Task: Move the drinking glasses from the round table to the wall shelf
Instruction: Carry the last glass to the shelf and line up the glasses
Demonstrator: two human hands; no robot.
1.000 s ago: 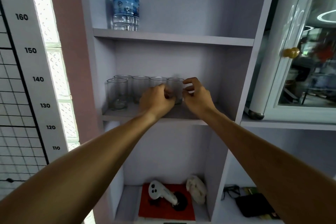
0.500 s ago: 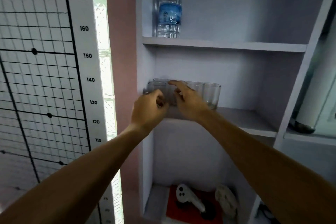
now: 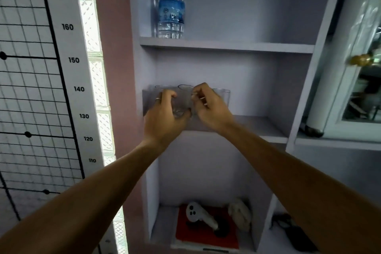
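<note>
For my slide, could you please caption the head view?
Both hands, left and right, arrange clear drinking glasses on the middle wall shelf.

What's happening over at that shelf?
A person is arranging clear drinking glasses on the middle board of a wall shelf. Both bare hands are up among the glasses: the left hand is curled around one near the left end of the row, and the right hand has its fingers at the glasses beside it. The glasses stand upright. A water bottle sits on the board above.
</note>
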